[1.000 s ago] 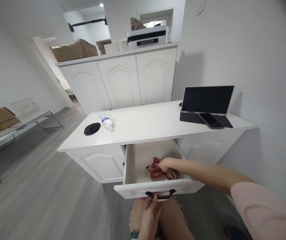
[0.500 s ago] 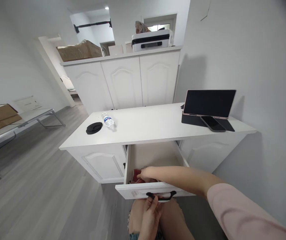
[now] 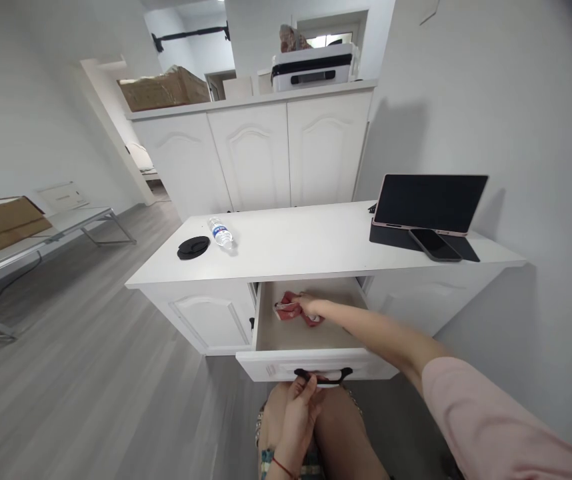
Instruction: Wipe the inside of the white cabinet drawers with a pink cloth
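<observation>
An open white drawer (image 3: 311,364) is pulled out from the white desk toward my knees. My left hand (image 3: 302,405) is closed around the left part of its black handle (image 3: 330,381). Inside the drawer, my right hand (image 3: 311,304) grips a crumpled red cloth with whitish patches (image 3: 287,309). Part of the cloth shows to the left of the fingers and part below them, over the drawer floor. The fingertips of my right hand are partly hidden in the cloth.
On the desktop (image 3: 296,247) stand a tablet (image 3: 431,202), with a phone (image 3: 435,245) before it, a plastic bottle (image 3: 221,234) and a black round object (image 3: 193,247). Behind is a white cabinet (image 3: 253,157). A glass table (image 3: 81,223) with a cardboard box (image 3: 3,223) is at left.
My right hand has moved from the drawer's front toward its back, with the red cloth in it. My left hand stays on the handle. The view has shifted slightly.
</observation>
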Available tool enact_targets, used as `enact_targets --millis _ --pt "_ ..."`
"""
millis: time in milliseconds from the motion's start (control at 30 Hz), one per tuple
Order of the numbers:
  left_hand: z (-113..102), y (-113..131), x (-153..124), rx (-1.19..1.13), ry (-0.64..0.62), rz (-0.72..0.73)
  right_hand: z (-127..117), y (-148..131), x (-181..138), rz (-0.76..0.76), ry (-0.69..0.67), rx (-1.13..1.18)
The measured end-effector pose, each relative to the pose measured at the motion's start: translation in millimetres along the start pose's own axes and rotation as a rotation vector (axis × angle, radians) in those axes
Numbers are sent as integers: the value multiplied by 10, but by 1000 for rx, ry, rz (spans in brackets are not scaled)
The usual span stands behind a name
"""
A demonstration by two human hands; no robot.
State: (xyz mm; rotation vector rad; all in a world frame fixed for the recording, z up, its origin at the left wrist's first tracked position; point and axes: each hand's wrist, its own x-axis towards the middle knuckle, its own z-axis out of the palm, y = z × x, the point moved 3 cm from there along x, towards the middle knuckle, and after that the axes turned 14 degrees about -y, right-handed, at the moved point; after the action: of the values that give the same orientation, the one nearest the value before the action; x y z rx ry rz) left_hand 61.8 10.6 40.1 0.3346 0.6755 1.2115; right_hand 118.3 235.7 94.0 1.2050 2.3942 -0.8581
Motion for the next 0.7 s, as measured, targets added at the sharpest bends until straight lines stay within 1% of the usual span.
enact_targets --millis 100,167,200,267,333,400,467,500,567,600,633,700 --pt "42 68 51 21 -13 -18 -192 75 -271 -80 8 32" --pt "26 87 128 -6 -11 -11 -365 75 -616 -188 78 61" --pt "7 92 178 -17 -5 -3 -447 71 -836 -225 131 70" --pt "-33 97 289 -28 1 18 -574 69 -1343 -309 324 125" --pt "-61 101 399 -18 -6 28 -552 134 -1825 -249 498 157" --pt "-73 104 485 -8 -11 33 -337 242 -2176 -209 625 152" --pt "-72 103 536 4 -16 36 26 372 -2361 -226 822 83" --pt "-67 100 548 10 -19 39 248 438 -2378 -223 897 17" --pt "-55 86 550 11 -24 49 693 553 -2292 -149 998 -109" --pt "-49 76 544 5 -24 58 887 585 -2207 -101 1014 -170" --pt "-43 65 537 -2 -22 72 1044 598 -2112 -44 1022 -210" --pt "-33 38 529 -11 -14 106 1229 562 -1936 69 1047 -215"
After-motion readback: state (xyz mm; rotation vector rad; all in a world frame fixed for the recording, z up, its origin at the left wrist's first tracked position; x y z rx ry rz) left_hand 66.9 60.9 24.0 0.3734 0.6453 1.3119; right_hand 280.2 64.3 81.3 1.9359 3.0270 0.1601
